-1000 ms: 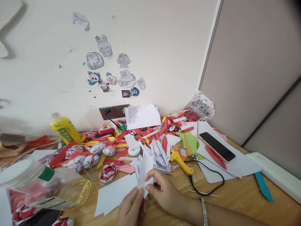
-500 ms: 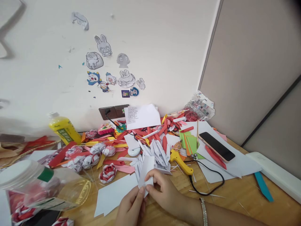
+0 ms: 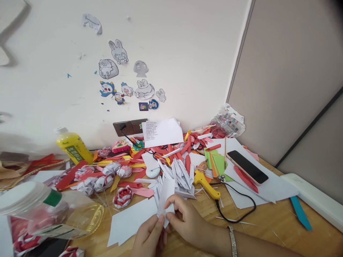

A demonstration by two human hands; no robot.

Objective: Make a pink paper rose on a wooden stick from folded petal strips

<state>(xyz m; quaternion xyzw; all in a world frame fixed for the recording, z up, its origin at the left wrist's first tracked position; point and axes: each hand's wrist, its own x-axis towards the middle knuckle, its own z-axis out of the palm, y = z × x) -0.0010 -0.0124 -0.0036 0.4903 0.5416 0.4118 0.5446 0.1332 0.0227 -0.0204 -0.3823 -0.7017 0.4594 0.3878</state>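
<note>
White paper strip at lower ctr of frame — L hand & R hand both pinch its lower end w/ thumb & fingers. Folded paper pile just above; glue gun & phone right of ctr.

The left hand points forward, thumb on top; close beside it, the right hand pinches, fingers bent, wrist low.

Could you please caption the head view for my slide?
Left hand and right hand hold white paper over a cluttered wooden table.
</note>
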